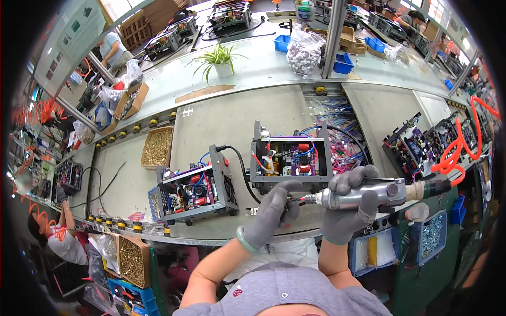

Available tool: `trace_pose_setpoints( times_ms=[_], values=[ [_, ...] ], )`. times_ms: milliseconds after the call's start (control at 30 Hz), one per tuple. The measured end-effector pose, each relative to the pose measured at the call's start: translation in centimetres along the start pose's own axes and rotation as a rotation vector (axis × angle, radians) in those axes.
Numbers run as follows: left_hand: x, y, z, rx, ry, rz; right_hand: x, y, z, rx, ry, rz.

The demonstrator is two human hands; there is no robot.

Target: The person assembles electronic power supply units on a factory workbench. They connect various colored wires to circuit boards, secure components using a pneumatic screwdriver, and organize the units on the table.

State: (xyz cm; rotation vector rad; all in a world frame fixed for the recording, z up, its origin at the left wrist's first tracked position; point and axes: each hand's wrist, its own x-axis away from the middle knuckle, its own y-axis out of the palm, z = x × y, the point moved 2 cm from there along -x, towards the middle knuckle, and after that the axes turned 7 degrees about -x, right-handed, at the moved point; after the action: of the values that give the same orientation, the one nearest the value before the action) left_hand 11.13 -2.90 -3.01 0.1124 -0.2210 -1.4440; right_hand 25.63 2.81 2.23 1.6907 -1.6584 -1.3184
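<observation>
My right hand (342, 224) is wrapped round a silver air screwdriver (371, 195), held level with its tip toward the left. An orange coiled air hose (458, 142) runs from its rear end. My left hand (269, 216) is closed right by the bit, fingertips pinched together; what they hold, if anything, I cannot make out. Both hands wear grey gloves. Just beyond them stands an open metal-framed electronic unit (290, 158) with coloured wires and a black cable. A second such unit (195, 192) sits tilted to the left of my left hand.
A cardboard box of brass-coloured fasteners (157, 147) lies on the line at left. Bundled wires (342, 142) fill a gap behind the middle unit. More units (432, 142) stand at right. Below right are bins of small parts (432, 237). A co-worker (63, 242) works at far left.
</observation>
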Motion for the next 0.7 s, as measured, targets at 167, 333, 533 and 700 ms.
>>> trace_pose_setpoints(
  times_ms=[167, 333, 533, 700],
  values=[
    [-6.6, -4.1, 5.3, -1.169, 0.430, 0.335, -1.5, -1.5, -1.0, -0.055, -0.008, 0.036],
    [-12.5, -7.1, 4.2, -1.320, 0.176, 0.012, -1.0, -2.5, 1.5, -0.118, 0.199, 0.039],
    [-15.2, -8.2, 3.9, -1.022, -0.120, -0.478, -4.9, -6.4, 7.2, -0.299, 0.566, -0.003],
    [-15.1, -4.5, 5.8, -1.556, -0.184, -0.709, -6.7, -7.8, 9.9, -0.468, 0.759, 0.128]
  ],
)
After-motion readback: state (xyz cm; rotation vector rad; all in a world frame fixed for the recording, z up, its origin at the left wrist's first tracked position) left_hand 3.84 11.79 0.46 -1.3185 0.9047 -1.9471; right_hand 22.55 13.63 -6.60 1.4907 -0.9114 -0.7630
